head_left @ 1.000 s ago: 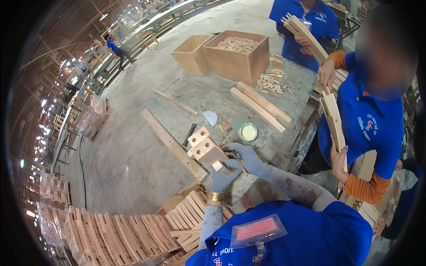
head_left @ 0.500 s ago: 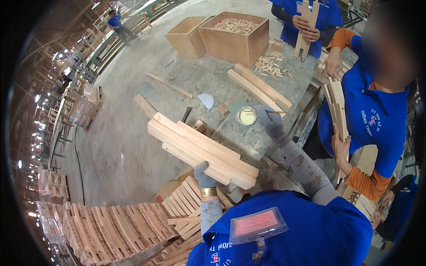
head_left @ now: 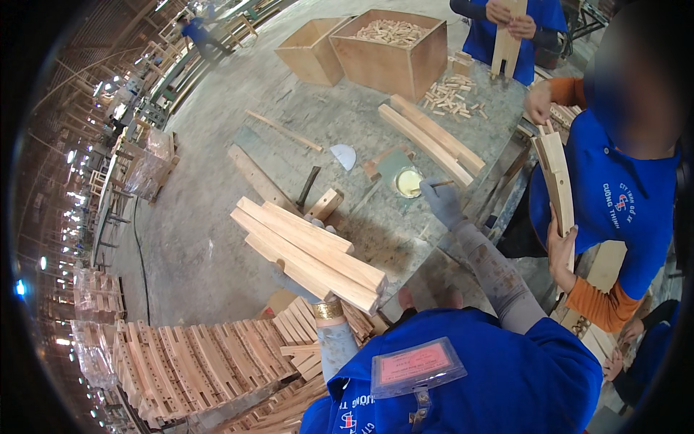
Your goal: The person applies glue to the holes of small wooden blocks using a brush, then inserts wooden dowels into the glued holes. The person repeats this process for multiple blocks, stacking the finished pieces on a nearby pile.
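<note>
Wooden bars (head_left: pixel 311 253) hide most of the left hand (head_left: pixel 298 286).

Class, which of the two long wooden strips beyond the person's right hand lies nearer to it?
The left strip: its near end comes closest to the gloved right hand, while the other strip lies behind it, toward the loose pegs.

On my tabletop (head_left: pixel 372 210) I've got a dowel box (head_left: pixel 390 64) toward the far end, second box (head_left: pixel 311 64) just beside it. Loose dowels (head_left: pixel 450 94) near the far right corner, two rails (head_left: pixel 424 145) near the right edge, white half-disc (head_left: pixel 343 157) mid-table, dark tool (head_left: pixel 309 186) toward the left edge. Co-worker (head_left: pixel 629 188) past the right edge.
</note>
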`<state>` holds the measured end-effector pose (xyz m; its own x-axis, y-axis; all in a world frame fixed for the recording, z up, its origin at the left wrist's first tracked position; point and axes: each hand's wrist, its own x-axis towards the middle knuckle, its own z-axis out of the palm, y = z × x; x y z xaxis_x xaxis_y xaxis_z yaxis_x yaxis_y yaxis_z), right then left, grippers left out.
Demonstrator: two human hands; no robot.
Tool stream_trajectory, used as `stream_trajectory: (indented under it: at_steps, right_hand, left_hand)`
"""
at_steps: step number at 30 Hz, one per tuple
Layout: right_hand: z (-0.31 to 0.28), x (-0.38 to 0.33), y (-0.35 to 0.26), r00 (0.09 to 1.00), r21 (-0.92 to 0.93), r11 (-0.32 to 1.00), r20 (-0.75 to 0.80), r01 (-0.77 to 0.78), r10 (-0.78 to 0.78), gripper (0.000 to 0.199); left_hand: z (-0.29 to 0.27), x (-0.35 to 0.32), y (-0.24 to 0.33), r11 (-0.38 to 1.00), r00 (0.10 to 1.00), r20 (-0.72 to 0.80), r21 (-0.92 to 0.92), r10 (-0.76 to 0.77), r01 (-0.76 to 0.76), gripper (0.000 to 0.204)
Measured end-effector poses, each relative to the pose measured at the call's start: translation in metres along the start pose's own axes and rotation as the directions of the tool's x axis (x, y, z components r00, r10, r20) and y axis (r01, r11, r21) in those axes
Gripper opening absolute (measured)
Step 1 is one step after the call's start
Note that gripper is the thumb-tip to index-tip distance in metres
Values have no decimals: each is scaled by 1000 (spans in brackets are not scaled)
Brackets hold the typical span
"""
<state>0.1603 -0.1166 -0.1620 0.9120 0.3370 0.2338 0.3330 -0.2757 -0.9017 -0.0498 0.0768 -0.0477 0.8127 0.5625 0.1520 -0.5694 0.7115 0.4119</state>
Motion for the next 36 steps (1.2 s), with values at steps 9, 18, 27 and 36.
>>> stream_trajectory:
  at_steps: [9, 18, 27, 36]
  right_hand:
    - [1, -29, -5, 975, 459, 868, -19, -190, 223, 19]
    - [6, -42, 18, 778, 938, 80, 229, -336, 585, 32]
    - [-33, -5, -61, 880, 912, 277, 156, -303, 448, 17]
    - [-103, -55, -227, 955, 651, 725, -3, 226, -296, 5]
  left_hand:
    - [-1, 8, -6, 997, 998, 5, 34, 65, -65, 65]
    - [-19, 11, -8, 983, 972, -202, 158, 121, -90, 72]
    - [-21, 16, -16, 920, 910, -270, 324, 313, -220, 56]
    - [-4, 16, -15, 967, 963, -188, 206, 192, -152, 65]
